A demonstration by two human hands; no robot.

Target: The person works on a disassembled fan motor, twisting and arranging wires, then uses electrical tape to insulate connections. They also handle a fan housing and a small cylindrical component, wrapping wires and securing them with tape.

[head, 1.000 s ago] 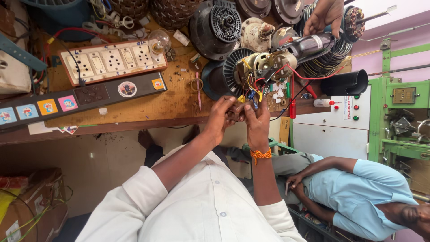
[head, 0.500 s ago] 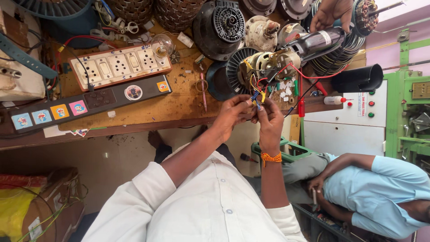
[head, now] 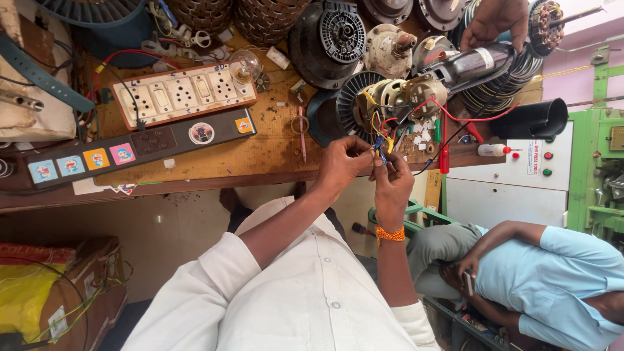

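Note:
My left hand (head: 343,164) and my right hand (head: 392,185), which has an orange thread at the wrist, meet at the front edge of a wooden workbench (head: 214,159). Both pinch the ends of a bunch of thin coloured wires (head: 380,144), yellow, blue and red. The wires run up to an open fan motor (head: 390,101) with copper windings that lies on the bench just beyond my fingers. My white sleeves fill the bottom of the view.
Another person's hand (head: 495,23) rests on a black cylinder (head: 478,64) behind the motor. A person in a light blue shirt (head: 552,273) sits at lower right. A switch-and-socket board (head: 182,96), a black strip (head: 140,146), several motor housings (head: 328,39) and a red screwdriver (head: 444,156) crowd the bench.
Both hands stay pinched on the wires and have shifted slightly right and down in the view. The other person's hand stays on the black cylinder.

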